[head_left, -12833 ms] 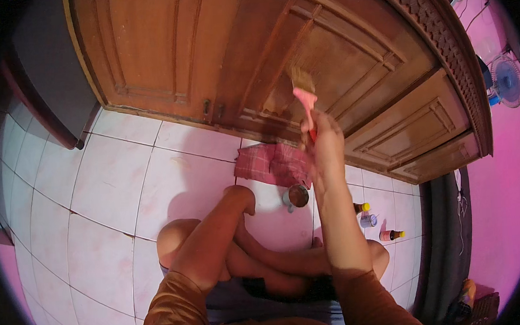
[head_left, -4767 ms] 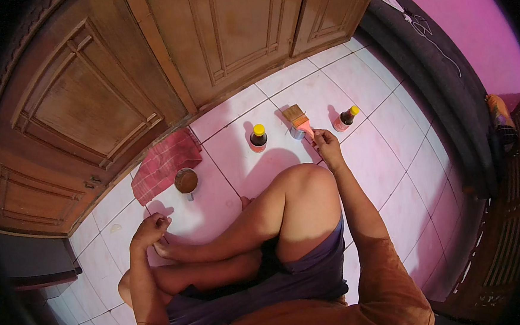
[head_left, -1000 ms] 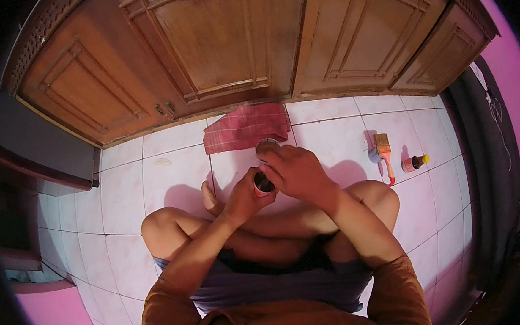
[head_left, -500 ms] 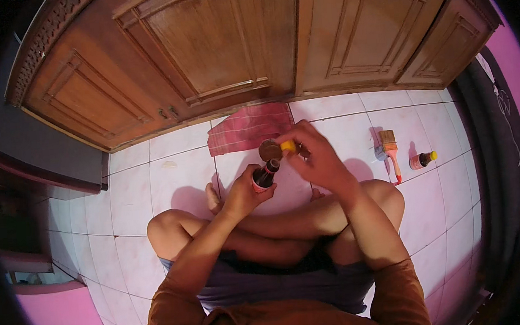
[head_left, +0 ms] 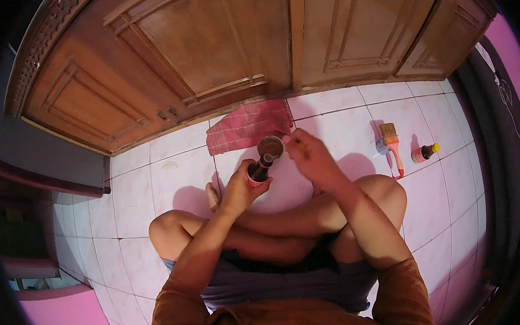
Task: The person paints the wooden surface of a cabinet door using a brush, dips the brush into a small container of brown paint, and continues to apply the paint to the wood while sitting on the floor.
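My left hand is wrapped around a small dark bottle with a red label. Its neck is uncapped and leans toward a round container of brown contents on the floor. Whether anything flows from the mouth I cannot tell. To the right of that container, my right hand is closed, and a bit of the yellow bottle cap shows between its fingers; the rest of it is hidden.
A red checked cloth lies beside the container, against the wooden cabinet. To the right on the tiles are a paintbrush and another small bottle with a yellow cap. My crossed legs are close below my hands.
The bottle in my left hand has shifted slightly left and now tilts toward the container. My right hand has turned and drawn a little away from it, the cap now mostly covered by its fingers.
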Demonstrator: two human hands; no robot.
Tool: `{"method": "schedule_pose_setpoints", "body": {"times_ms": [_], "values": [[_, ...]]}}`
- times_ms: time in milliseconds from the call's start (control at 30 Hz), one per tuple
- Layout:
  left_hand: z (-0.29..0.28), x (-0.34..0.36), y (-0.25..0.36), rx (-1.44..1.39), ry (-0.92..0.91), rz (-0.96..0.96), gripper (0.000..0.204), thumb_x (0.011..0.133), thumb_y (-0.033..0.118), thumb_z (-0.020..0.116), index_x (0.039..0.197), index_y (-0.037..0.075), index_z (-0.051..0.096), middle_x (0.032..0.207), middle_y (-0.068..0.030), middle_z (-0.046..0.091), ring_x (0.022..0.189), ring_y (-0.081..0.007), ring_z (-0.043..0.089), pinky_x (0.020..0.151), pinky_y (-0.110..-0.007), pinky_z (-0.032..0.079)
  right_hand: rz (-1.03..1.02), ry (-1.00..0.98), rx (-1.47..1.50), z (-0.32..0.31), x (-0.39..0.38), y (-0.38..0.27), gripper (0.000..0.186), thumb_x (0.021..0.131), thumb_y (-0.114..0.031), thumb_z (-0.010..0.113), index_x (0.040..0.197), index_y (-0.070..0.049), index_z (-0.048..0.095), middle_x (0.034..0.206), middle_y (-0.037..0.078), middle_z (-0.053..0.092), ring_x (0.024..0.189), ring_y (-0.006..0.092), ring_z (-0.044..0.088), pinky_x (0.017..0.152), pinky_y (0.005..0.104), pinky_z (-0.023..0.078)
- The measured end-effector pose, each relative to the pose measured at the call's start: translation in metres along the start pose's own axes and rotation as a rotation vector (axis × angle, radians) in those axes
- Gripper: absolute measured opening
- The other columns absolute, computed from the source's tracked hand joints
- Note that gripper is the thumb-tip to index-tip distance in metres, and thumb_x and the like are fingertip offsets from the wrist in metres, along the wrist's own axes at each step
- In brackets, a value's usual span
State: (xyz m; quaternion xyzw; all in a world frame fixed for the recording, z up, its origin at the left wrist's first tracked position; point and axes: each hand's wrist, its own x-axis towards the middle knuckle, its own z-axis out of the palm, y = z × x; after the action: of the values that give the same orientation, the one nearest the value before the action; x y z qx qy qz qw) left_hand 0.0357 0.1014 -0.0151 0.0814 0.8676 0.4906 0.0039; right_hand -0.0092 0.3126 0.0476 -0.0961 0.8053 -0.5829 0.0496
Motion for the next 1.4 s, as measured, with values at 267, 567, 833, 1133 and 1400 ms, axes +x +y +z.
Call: {"method": "schedule_pose_setpoints", "body": {"times_ms": [267, 567, 833, 1133, 1400], "values": [[0.003, -0.002, 0.006, -0.047, -0.023, 0.034, 0.049, 0.075, 0.018, 0.081, 0.112, 0.002, 0.052, 0.094, -0.0157, 0.066, 0.088, -0.0277, 0.067, 0.078, -0.035, 0.052, -0.304, -0.004, -0.150, 0.031, -0.005, -0.002, 0.022, 0.093, -0.021, 0.062, 0.101, -0.004, 0.050, 0.091, 0.015, 0.057, 0.074, 0.0268, 0.060, 0.065, 0.0362, 0.048], [0.005, -0.005, 0.028, -0.052, -0.128, -0.061, 0.053, 0.076, 0.025, 0.081, 0.115, 0.004, 0.052, 0.100, -0.0145, 0.066, 0.096, -0.0266, 0.066, 0.084, -0.036, 0.050, -0.418, 0.132, -0.208, 0.029, 0.000, -0.007, 0.026, 0.088, -0.023, 0.070, 0.079, -0.004, 0.054, 0.078, 0.011, 0.056, 0.063, 0.0291, 0.060, 0.056, 0.0370, 0.048], [0.004, -0.007, 0.022, -0.189, -0.249, -0.132, 0.067, 0.073, 0.027, 0.083, 0.126, 0.003, 0.049, 0.109, -0.0148, 0.066, 0.104, -0.0235, 0.064, 0.090, -0.035, 0.049, -0.511, 0.130, -0.197, 0.035, 0.001, -0.003, 0.025, 0.086, -0.021, 0.071, 0.076, -0.005, 0.053, 0.074, 0.011, 0.056, 0.060, 0.0287, 0.060, 0.053, 0.0363, 0.047], [0.003, -0.012, 0.021, -0.229, -0.352, -0.127, 0.071, 0.074, 0.031, 0.083, 0.128, 0.002, 0.046, 0.114, -0.0143, 0.063, 0.107, -0.0223, 0.061, 0.092, -0.035, 0.047, -0.567, -0.043, -0.184, 0.027, 0.004, -0.004, 0.031, 0.083, -0.017, 0.071, 0.069, -0.005, 0.046, 0.061, 0.009, 0.048, 0.052, 0.0263, 0.050, 0.049, 0.0360, 0.041], [0.004, -0.011, 0.024, -0.163, -0.319, -0.127, 0.071, 0.073, 0.028, 0.083, 0.129, 0.002, 0.047, 0.109, -0.0150, 0.065, 0.103, -0.0237, 0.064, 0.089, -0.034, 0.048, -0.597, -0.021, -0.086, 0.028, 0.008, 0.002, 0.029, 0.082, -0.009, 0.068, 0.069, -0.005, 0.042, 0.063, 0.010, 0.047, 0.054, 0.0288, 0.048, 0.050, 0.0369, 0.041]]}}
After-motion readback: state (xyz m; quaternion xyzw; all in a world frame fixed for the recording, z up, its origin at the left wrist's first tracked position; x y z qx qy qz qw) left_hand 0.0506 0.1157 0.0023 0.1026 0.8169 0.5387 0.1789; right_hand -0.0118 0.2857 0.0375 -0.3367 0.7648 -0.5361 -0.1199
